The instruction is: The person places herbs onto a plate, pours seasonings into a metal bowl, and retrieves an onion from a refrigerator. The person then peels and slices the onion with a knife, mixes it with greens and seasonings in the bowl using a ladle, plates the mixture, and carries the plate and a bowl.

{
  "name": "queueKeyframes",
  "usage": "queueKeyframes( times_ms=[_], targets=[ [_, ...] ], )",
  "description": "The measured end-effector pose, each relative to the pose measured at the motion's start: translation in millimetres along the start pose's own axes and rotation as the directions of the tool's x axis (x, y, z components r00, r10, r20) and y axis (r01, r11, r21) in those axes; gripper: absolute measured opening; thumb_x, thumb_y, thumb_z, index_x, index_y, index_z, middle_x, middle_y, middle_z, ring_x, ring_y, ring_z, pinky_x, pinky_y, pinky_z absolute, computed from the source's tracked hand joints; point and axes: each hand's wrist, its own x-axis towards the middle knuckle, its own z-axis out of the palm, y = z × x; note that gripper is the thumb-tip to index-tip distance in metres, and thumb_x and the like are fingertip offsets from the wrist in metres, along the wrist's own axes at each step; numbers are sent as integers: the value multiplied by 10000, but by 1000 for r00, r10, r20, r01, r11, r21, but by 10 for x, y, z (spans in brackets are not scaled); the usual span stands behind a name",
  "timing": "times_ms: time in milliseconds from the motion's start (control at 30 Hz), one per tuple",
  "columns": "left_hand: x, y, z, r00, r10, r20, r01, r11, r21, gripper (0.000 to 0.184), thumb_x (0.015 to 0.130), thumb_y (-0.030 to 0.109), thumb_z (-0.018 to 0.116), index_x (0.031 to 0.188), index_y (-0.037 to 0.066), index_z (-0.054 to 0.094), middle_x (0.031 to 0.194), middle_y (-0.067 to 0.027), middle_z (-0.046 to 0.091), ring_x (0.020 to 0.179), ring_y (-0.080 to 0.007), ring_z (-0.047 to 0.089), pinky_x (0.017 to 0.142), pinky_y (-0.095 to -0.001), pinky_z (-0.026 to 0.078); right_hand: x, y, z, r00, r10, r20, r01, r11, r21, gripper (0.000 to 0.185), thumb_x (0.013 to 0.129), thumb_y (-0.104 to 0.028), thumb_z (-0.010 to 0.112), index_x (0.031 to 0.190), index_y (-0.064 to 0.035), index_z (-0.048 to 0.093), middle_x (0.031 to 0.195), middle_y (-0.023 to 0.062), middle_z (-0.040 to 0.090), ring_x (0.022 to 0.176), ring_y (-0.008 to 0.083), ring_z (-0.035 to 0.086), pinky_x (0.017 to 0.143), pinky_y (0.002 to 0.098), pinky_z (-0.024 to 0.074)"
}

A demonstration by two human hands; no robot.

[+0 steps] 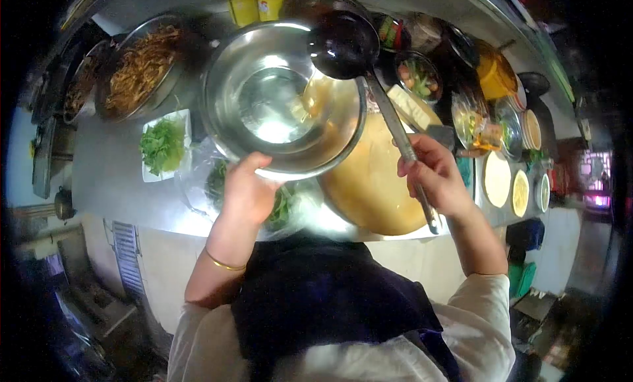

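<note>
A large steel bowl (pixel 264 105) is held by its near rim in my left hand (pixel 250 191), thumb over the edge. Inside lies a little clear liquid with something pale and yellowish at the right side. My right hand (pixel 435 174) grips the long metal handle of a dark ladle (pixel 343 45). The ladle's round head is over the bowl's upper right rim; whether they touch, I cannot tell. Below the bowl, on the right, is a round wooden board (pixel 376 191). Leafy greens in a clear plastic bag (pixel 283 207) lie beneath my left hand.
On the steel counter (pixel 105 164), a white dish (pixel 186 144) of chopped greens stands left, with a bowl of brown shreds (pixel 142 72) behind. A cleaver (pixel 438 134), a bowl of cut vegetables (pixel 419 75), a yellow container (pixel 494 72) and round pale items (pixel 496 179) are right.
</note>
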Motion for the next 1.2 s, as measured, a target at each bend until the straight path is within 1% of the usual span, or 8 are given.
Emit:
queueKeyframes(
  times_ms=[300, 533, 767, 900, 933, 1000, 1067, 1200],
  targets=[
    [-423, 48, -349, 998, 42, 51, -40, 998, -41, 463, 771, 4, 506, 1230, -11, 446, 1218, -147, 528, 1121, -315, 529, 937, -489, 452, -651, -290, 412, 830, -557, -28, 393, 620, -680, 399, 793, -54, 632, 1159, 40, 507, 798, 114, 646, 681, 160, 639, 622, 283, 503],
    [-635, 169, -477, 976, 211, 54, -212, 977, 17, 425, 774, -4, 529, 1195, 20, 474, 1139, -113, 554, 1057, -276, 560, 872, -459, 484, -471, -266, 768, 806, -584, 102, 440, 474, -763, 379, 771, -28, 643, 1133, 19, 540, 789, 125, 627, 665, 214, 635, 614, 298, 496],
    [-687, 336, -441, 963, 271, -7, -271, 962, -44, 327, 779, -25, 527, 1105, -28, 508, 1046, -130, 578, 981, -272, 580, 828, -440, 490, 51, -90, 1271, 952, 0, 307, -53, 985, 165, 563, 895, -60, 522, 1382, -166, 261, 805, 65, 614, 586, 102, 539, 508, 249, 459],
    [-564, 477, -548, 993, 114, -13, -115, 982, -148, 413, 758, 27, 534, 1167, -7, 499, 1119, -147, 574, 1060, -307, 558, 902, -470, 476, 318, 91, 1463, 915, -4, 403, -47, 992, 117, 517, 905, -112, 531, 1356, -172, 286, 887, 95, 639, 639, 132, 601, 523, 263, 491],
    [-595, 578, -487, 996, 68, 54, -56, 979, -198, 434, 744, 35, 539, 1174, -6, 495, 1139, -156, 574, 1078, -316, 551, 920, -472, 468, 433, 123, 1437, 879, -259, 400, 305, 951, -55, 425, 881, -126, 573, 1272, -112, 408, 871, 86, 645, 705, 148, 627, 566, 265, 505],
    [-552, 680, -490, 981, 94, 172, -46, 963, -266, 459, 721, 47, 542, 1175, -2, 495, 1181, -164, 567, 1102, -319, 544, 915, -467, 477, 570, -503, 1204, 747, -592, 302, 591, 383, -710, 365, 838, -121, 626, 1178, -56, 509, 871, 72, 635, 720, 160, 619, 642, 283, 509],
    [-527, 752, -530, 987, 80, 140, -38, 961, -274, 443, 722, 53, 530, 1161, -3, 510, 1179, -161, 580, 1095, -312, 557, 873, -457, 504, 934, -1151, 914, 264, -957, 117, 618, 75, -782, 371, 803, -123, 663, 1144, -28, 551, 993, 95, 610, 799, 191, 607, 745, 309, 495],
    [-696, 915, -397, 970, 97, 224, -35, 963, -267, 454, 718, 57, 520, 1166, -10, 499, 1160, -159, 582, 1079, -309, 563, 884, -455, 497, 1927, -2337, 521, -40, -942, -334, 586, 249, -771, 728, 715, -257, 768, 1273, 43, 408, 1189, 203, 509, 1062, 284, 518, 889, 413, 438]
  ],
)
